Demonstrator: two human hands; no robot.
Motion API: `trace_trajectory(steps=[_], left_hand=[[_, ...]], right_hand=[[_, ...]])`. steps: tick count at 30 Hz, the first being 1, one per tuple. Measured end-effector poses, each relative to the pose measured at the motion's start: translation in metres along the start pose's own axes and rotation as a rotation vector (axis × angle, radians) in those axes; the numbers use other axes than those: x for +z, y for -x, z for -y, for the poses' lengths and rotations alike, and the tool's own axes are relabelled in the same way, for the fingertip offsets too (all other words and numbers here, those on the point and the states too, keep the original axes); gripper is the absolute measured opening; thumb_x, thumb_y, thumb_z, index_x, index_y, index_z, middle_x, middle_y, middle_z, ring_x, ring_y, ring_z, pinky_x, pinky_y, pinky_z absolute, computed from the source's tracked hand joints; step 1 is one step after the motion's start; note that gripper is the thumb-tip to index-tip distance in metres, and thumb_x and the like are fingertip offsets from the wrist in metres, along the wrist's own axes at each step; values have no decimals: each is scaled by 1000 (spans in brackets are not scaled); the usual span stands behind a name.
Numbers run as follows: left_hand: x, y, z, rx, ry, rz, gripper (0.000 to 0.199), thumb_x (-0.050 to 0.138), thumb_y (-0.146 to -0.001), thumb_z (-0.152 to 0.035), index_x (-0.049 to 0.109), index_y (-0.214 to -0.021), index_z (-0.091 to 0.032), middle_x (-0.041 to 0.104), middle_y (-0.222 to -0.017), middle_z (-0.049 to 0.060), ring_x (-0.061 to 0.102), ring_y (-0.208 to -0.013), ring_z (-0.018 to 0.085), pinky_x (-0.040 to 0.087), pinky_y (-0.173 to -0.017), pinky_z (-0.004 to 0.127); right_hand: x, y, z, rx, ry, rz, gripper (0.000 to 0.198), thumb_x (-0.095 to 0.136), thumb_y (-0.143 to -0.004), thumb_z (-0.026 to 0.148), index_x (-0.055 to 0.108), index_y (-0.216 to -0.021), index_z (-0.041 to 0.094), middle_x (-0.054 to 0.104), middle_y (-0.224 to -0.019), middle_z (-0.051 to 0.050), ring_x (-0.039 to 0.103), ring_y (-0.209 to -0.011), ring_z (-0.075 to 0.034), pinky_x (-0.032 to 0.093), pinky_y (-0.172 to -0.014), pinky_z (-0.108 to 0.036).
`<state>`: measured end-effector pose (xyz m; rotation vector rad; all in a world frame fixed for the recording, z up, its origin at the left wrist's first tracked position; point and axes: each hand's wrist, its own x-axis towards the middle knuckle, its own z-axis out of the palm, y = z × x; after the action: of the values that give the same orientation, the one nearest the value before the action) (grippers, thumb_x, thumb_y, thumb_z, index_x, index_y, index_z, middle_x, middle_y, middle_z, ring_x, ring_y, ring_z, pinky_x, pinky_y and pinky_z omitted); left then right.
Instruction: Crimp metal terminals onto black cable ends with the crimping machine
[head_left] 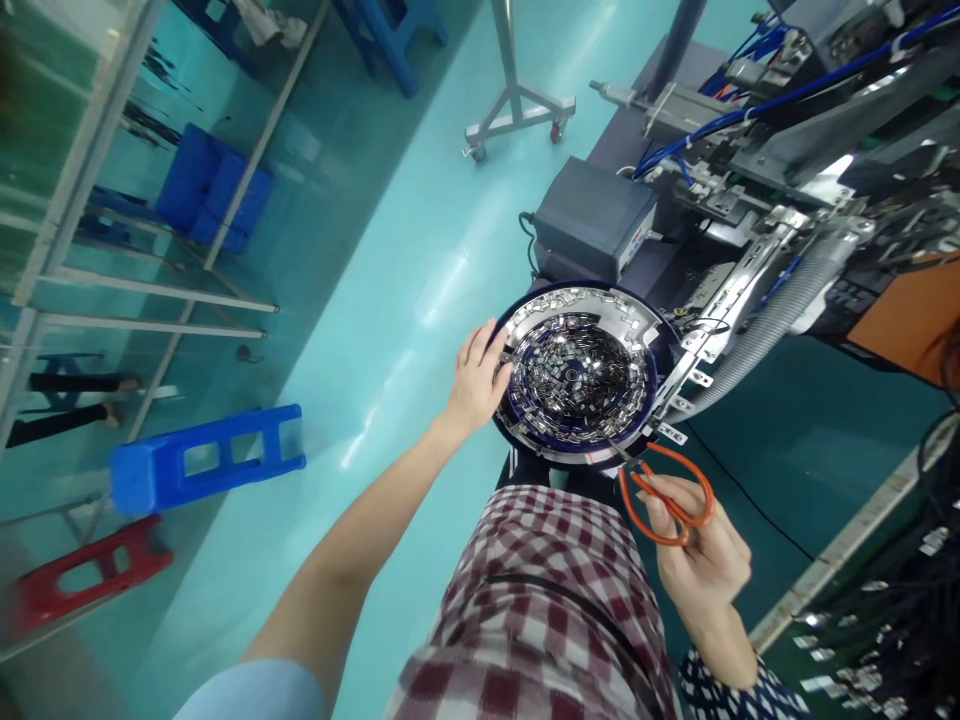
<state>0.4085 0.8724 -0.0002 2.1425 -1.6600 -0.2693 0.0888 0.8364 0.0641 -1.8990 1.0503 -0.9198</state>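
My left hand (pixel 477 382) rests on the left rim of a round feeder bowl (pixel 556 457), its fingers stretched out over the edge. Inside the bowl lie a great many small shiny metal parts (pixel 574 375), and more sit along its outer track. At the bowl's lower right, my right hand (pixel 705 550) is closed around scissors (pixel 701 475) with orange looped handles. Their short blades point up and left toward the bowl's rim; I cannot tell whether the tips touch it.
A metal feed track (pixel 705 345) runs from the bowl to a machine (pixel 795 140) at upper right, beside a grey ribbed hose (pixel 780 310). Behind the bowl is a grey control box (pixel 592 215). Blue (pixel 202 460) and red (pixel 94 575) stools and a metal-framed rack (pixel 142 280) stand left.
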Motion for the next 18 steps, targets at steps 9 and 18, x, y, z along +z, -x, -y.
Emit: trace_trajectory(steps=[9,18], left_hand=[[20,-38,-47,251,-30,260,52,32,-104,-39,34,-150,-14,35,-158,13,30,-149,27,30,-122,48],[19,-40,-51,208,-27,254,45,32,-103,-29,46,-142,-11,47,-150,16,41,-141,28,36,-118,48]], right_hand=[[-1,3,-3,5,-16,-7,40,68,-82,2,69,-117,21,70,-103,-7,69,-88,-20,58,-74,-34],[-9,7,-10,38,-13,-33,39,68,-82,4,69,-116,22,70,-100,-6,70,-87,-20,59,-71,-33]])
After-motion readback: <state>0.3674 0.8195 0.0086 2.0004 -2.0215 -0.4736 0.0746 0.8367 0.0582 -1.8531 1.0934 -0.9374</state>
